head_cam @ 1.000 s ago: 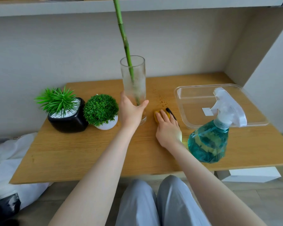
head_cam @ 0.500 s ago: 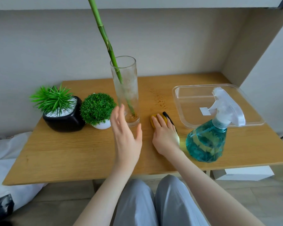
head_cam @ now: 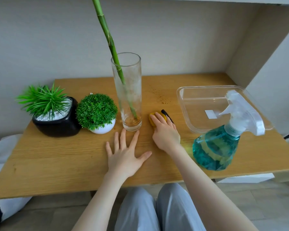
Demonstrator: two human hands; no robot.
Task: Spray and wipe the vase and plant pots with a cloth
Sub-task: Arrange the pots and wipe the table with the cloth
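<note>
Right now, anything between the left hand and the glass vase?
Nothing visible. The left hand lies open and flat on the table, fingertips just short of the vase base, with only bare wood between. The white pot sits off to the left.

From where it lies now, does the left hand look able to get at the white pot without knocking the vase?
Probably yes. The left hand lies open on the table, the white pot is just ahead and to its left over bare wood, and the vase stands to the pot's right, off that path.
</note>
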